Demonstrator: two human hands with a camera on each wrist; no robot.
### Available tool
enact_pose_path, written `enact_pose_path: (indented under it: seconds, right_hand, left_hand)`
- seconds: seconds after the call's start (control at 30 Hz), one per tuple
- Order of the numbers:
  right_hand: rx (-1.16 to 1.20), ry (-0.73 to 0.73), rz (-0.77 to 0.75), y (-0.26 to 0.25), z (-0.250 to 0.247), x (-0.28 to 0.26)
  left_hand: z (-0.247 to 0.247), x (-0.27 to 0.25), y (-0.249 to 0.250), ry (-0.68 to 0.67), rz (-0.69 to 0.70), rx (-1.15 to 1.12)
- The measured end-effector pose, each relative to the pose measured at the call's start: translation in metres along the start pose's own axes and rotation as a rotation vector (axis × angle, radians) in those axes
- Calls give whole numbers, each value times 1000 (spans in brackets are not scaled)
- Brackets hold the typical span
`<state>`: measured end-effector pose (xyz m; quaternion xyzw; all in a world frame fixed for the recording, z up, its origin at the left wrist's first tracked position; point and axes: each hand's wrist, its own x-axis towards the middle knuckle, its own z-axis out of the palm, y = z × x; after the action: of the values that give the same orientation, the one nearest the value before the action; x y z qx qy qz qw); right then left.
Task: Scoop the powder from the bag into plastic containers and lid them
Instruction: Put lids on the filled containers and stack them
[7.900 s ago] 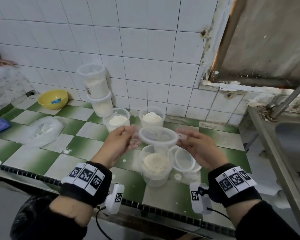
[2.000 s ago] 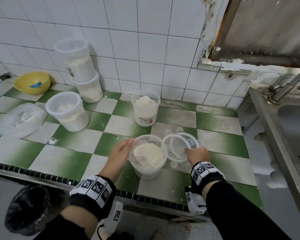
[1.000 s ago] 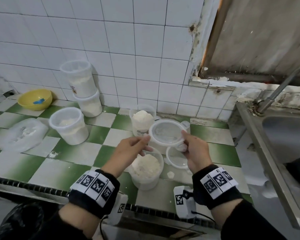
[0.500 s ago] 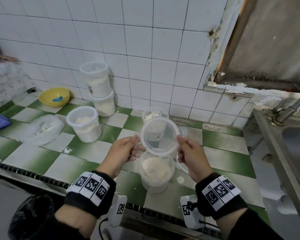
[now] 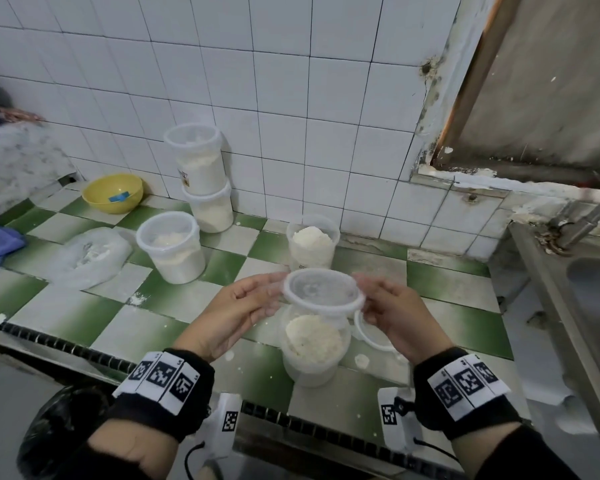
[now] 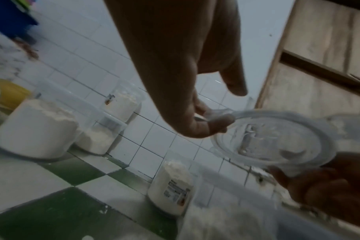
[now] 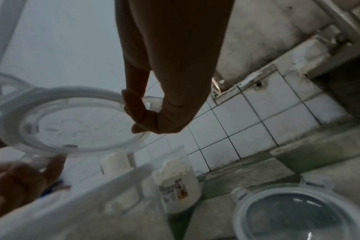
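Note:
A clear round lid [image 5: 321, 291] hangs just above an open plastic container [image 5: 313, 344] filled with white powder near the counter's front edge. My left hand [image 5: 246, 306] pinches the lid's left rim [image 6: 222, 119] and my right hand [image 5: 385, 306] pinches its right rim [image 7: 138, 113]. The lid [image 6: 273, 139] [image 7: 72, 121] lies nearly level, apart from the container's rim. The powder bag [image 5: 89, 256], a limp clear sack, lies on the counter at the left. No scoop shows.
Another lid [image 5: 373, 336] [image 7: 298, 212] lies on the green-and-white checked counter [image 5: 66, 306] right of the container. Behind stand an open tub of powder [image 5: 312, 242], a lidded tub [image 5: 170, 245], two stacked lidded tubs [image 5: 203, 178] and a yellow bowl [image 5: 113, 192]. A steel sink [image 5: 589, 306] borders the right.
Both hands have lowered the lid and tipped it from nearly upright to almost flat, bringing it down close over the open container.

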<state>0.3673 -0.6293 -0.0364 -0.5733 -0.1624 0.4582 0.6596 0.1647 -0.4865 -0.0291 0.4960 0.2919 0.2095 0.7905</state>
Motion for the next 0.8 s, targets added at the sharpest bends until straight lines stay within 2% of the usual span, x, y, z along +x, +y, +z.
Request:
enact_pose_path:
  seconds: [0.13,0.3,0.47,0.63,0.8]
  right_hand:
    - [-362,61,-7,20,-1,-5]
    - [-593,119,-44,35,1,-11]
    - [-678,160,-81,42,0,-12]
    - [-666,218,-52,41,3,-11]
    - [-696,221,-25,40,5,-9]
  left_hand:
    - [-2,3,-24,219,-35,422]
    - [-4,1,-36,263,-85,563]
    - [-3,0,-39,260,-102,629]
    - [-3,-2,-39,381,-68,756]
    - [0,0,-36,396,-67,806]
